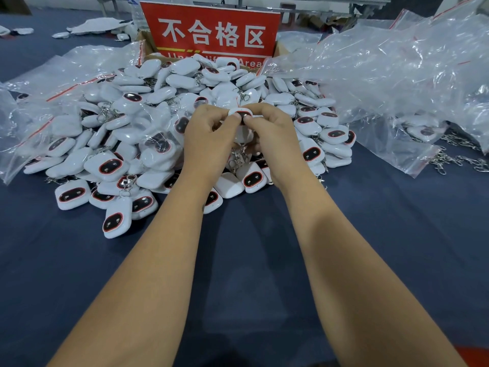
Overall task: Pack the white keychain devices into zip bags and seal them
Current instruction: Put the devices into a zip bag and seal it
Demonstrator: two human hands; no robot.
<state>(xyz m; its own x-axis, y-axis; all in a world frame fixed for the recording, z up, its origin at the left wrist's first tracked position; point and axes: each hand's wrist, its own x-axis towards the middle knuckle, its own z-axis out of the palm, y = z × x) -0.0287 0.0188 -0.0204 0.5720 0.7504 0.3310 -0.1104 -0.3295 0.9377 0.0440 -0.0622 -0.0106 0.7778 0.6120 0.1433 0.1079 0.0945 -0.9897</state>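
Pinching 1 white device [242, 114] between both hands, left hand [209, 136] and right hand [272, 133] fingers curled on it; steady it squarely before bagging.

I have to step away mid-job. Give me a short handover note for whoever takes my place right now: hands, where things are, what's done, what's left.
Left hand and right hand: both pinch one white keychain device, held above the pile; it seems to be going into a clear bag, though the bag is hard to make out.
Loose devices: a big heap on the blue table, in front of the red sign.
Zip bags: a clear pile to the right; more lie on the left.
Done: some bagged devices lie in the heap.
Left: seal this one, then bag the many loose ones.
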